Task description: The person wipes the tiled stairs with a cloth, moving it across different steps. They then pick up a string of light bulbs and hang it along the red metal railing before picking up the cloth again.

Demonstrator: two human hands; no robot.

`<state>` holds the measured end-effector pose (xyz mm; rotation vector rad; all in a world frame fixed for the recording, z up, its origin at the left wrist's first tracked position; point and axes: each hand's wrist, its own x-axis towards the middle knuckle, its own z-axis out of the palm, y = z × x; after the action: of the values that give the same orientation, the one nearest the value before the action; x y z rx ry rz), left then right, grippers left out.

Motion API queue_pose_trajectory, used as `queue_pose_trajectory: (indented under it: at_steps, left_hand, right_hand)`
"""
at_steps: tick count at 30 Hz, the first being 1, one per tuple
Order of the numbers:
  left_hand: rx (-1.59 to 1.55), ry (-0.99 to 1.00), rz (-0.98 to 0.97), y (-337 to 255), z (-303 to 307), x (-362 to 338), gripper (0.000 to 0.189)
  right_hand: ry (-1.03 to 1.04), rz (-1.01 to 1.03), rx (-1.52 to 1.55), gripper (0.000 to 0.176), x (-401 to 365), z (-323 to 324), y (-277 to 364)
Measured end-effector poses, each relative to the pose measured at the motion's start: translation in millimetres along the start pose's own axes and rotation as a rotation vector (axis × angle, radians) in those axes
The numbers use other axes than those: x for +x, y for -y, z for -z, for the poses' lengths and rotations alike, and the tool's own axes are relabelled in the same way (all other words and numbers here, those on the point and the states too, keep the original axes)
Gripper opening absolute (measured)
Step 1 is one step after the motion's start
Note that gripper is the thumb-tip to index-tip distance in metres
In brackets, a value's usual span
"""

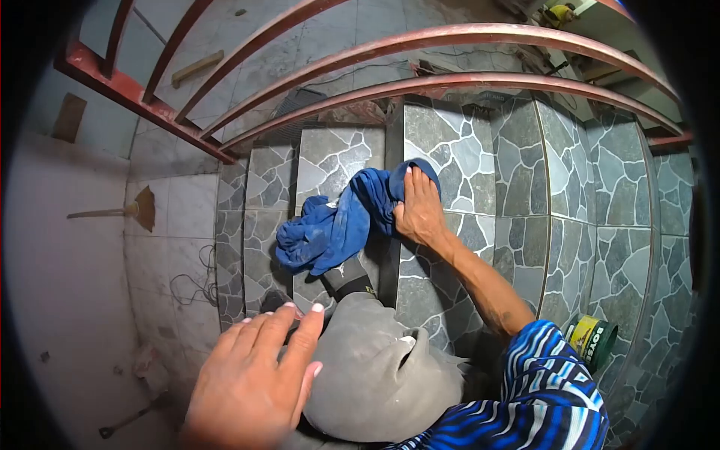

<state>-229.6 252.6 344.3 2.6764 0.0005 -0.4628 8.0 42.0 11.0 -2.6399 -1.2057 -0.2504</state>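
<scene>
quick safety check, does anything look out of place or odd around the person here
Yes: a thin cable lies in loose loops left of the stairs, which looks untidy and could perhaps trip someone. The blue cloth under the right hand has pale, dusty-looking smudges. No spill shows.

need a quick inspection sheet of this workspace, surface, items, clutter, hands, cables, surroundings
Surface: tiled steps with a stone pattern and pale joints.
Job's things: blue cloth, bunched across the steps, with pale marks on it.
Clutter: broom at the left; labelled bucket at the right; piece of wood beyond the railing.
Hands: right hand on the cloth, its grip partly hidden; left hand open, with nothing visible in it.
Cables: loose loops of thin dark wire left of the steps; whether connected, cannot tell.
Surroundings: red railing ahead; pale wall at the left.
</scene>
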Motion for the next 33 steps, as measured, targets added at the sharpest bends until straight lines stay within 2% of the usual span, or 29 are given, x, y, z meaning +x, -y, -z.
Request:
queue_pose_trajectory:
  at_steps: [2,4,5,7,9,11,14,16,20,24,29,33]
  left_hand:
    - [0.01,-0.003,-0.013,-1,1,1,0.059]
    - [0.012,-0.005,0.01,-1,0,0,0.059]
    - [0.018,-0.011,0.019,-1,0,-1,0.059]
    - [-0.009,-0.008,0.016,1,-2,-5,0.06]
    - [-0.029,-0.022,0.024,4,-4,-10,0.06]
    - [-0.045,-0.038,0.044,6,-7,-17,0.06]
    - [0.012,-0.075,0.036,3,-6,-24,0.06]
    - [0.006,-0.073,0.0,-4,-3,-24,0.059]
    - [0.013,-0.082,-0.038,-10,0,-16,0.058]
    - [0.01,-0.081,-0.044,-10,-1,-10,0.056]
    - [-0.028,-0.123,-0.02,-7,-5,-14,0.055]
    - [-0.014,-0.172,0.03,-2,-7,-21,0.055]
  right_hand:
    - [-0.034,-0.003,-0.066,0.074,23,-13,-15]
    - [-0.009,-0.106,-0.1,0.073,74,-30,-47]
    - [-0.115,-0.148,-0.123,0.07,103,-50,-70]
    - [0.222,-0.287,-0.079,0.066,157,-39,-90]
    - [0.233,-0.336,-0.085,0.064,172,-43,-95]
    - [0.251,-0.325,-0.078,0.066,165,-41,-94]
    - [-0.081,-0.198,-0.149,0.065,101,-43,-58]
    - [-0.056,-0.119,-0.074,0.072,37,-22,-17]
    - [0.062,-0.083,0.078,0.076,-66,17,48]
    - [0.019,-0.024,0.015,0.074,-51,14,41]
    - [-0.118,-0.024,-0.083,0.07,62,-34,-32]
    - [-0.114,-0.017,-0.052,0.07,41,-25,-15]
